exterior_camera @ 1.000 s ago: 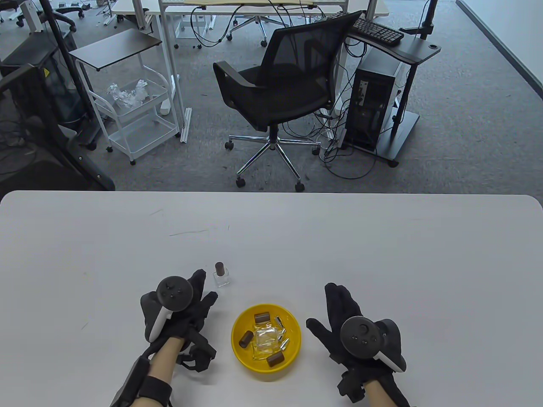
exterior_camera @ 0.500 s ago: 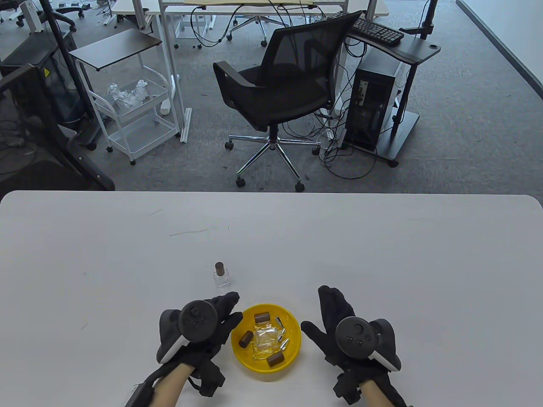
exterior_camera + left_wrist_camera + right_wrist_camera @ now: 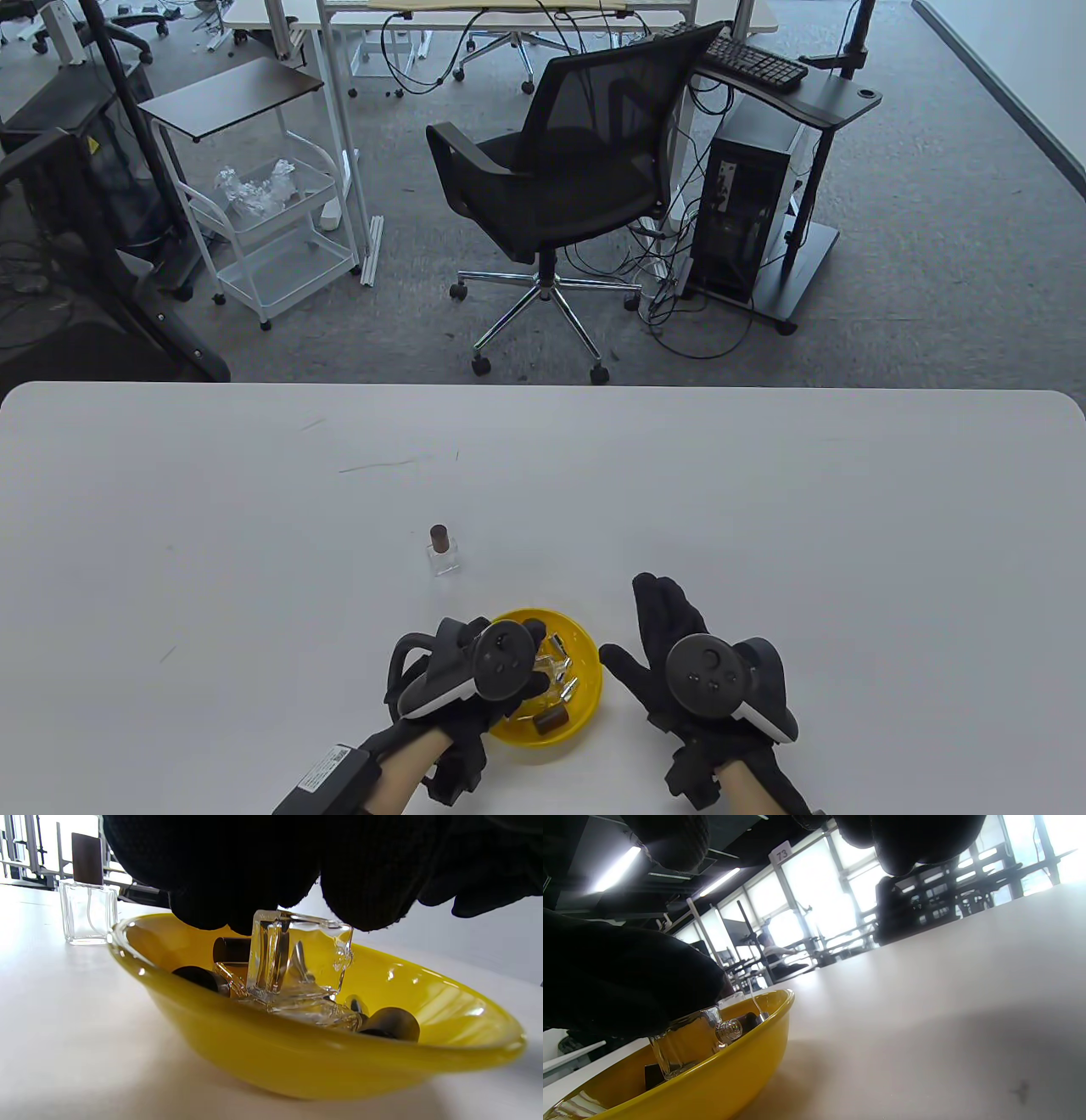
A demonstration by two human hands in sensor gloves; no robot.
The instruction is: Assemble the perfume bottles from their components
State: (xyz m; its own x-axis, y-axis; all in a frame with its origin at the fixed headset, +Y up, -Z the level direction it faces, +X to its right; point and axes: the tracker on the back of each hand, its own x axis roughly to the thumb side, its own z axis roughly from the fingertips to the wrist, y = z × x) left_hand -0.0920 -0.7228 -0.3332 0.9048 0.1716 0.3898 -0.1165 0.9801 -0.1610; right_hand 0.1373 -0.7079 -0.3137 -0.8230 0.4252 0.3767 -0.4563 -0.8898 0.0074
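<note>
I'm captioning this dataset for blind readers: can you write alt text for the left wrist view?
Black gloved fingers of the left hand grip a clear glass bottle from above, inside a yellow bowl holding brown caps and more glass. Behind it on the white table stands an assembled bottle with a brown cap.

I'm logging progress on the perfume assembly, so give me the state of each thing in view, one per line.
Assembled bottle: capped, upright on the table, apart from the bowl.
Yellow bowl: holds loose parts.
Empty glass bottle: uncapped, in the bowl, gripped from above.
Brown caps: loose in the bowl.
Left hand: over the bowl, gripping the glass bottle.
Right hand: flat, fingers spread, holding nothing.
</note>
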